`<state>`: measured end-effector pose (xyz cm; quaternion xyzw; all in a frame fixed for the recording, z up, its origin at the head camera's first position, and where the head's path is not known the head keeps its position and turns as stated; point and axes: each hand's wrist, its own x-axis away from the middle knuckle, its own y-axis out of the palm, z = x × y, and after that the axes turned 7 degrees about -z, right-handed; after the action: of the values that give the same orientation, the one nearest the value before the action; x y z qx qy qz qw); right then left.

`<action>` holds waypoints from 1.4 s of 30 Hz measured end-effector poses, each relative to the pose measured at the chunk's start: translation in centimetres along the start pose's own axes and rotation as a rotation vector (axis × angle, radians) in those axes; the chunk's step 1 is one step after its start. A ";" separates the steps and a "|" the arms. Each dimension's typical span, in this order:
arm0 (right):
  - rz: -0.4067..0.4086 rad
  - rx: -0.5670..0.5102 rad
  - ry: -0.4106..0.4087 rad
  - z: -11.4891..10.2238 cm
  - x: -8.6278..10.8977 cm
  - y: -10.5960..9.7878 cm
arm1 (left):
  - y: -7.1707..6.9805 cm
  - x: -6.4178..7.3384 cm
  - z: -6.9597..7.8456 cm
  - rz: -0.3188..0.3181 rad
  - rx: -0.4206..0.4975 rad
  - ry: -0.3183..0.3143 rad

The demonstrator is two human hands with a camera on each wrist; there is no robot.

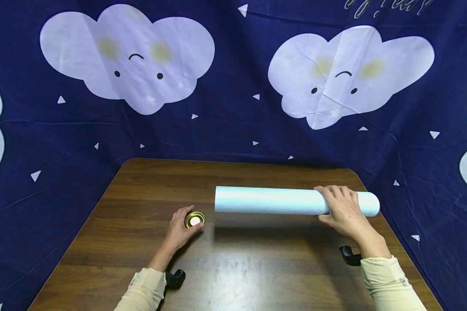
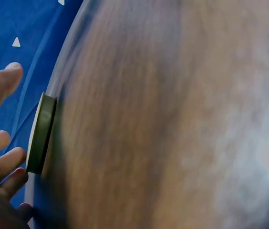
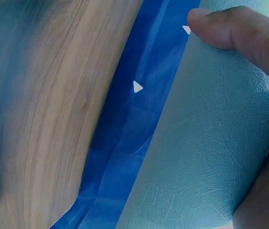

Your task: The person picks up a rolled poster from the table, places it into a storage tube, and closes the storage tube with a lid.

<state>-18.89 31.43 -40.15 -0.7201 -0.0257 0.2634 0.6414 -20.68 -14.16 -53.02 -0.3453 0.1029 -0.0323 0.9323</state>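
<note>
My left hand (image 1: 180,229) is at a round gold lid (image 1: 195,220) on the table, hollow side up with a pale centre. In the left wrist view the green-looking side of the lid (image 2: 42,136) shows, with fingertips (image 2: 11,167) right at its edge and the thumb standing apart from it. My right hand (image 1: 343,211) grips a long light-blue roll (image 1: 268,200) near its right end, thumb in front and fingers over the top. Leather-like creases cover the roll (image 3: 211,133) in the right wrist view. It lies level above the table, its shadow beneath.
The brown wooden table (image 1: 233,268) has rounded far corners. Behind it hangs a dark blue cloth (image 1: 233,125) with clouds and small white triangles. Black wrist-camera mounts (image 1: 175,279) stick out beside both sleeves.
</note>
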 end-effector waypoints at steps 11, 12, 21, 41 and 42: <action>-0.013 -0.003 0.015 0.1 0.1 0.1 | 0.7 0.1 -0.5 -0.017 -0.040 0.061; -0.015 -0.004 0.016 0.1 0.2 0.2 | 0.7 0.1 -0.6 -0.019 -0.045 0.058; -0.023 -0.008 0.020 0.0 0.1 0.2 | 0.9 0.0 -0.5 -0.039 -0.114 0.018; -0.025 -0.011 0.018 0.1 0.3 0.4 | 1.4 0.0 -0.6 -0.009 -0.196 0.020; -0.026 -0.012 0.019 0.1 0.3 0.4 | 1.4 0.0 -0.6 -0.012 -0.194 0.016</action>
<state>-18.82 31.55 -40.65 -0.7261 -0.0306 0.2479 0.6406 -20.84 -13.44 -54.34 -0.4342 0.1107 -0.0306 0.8935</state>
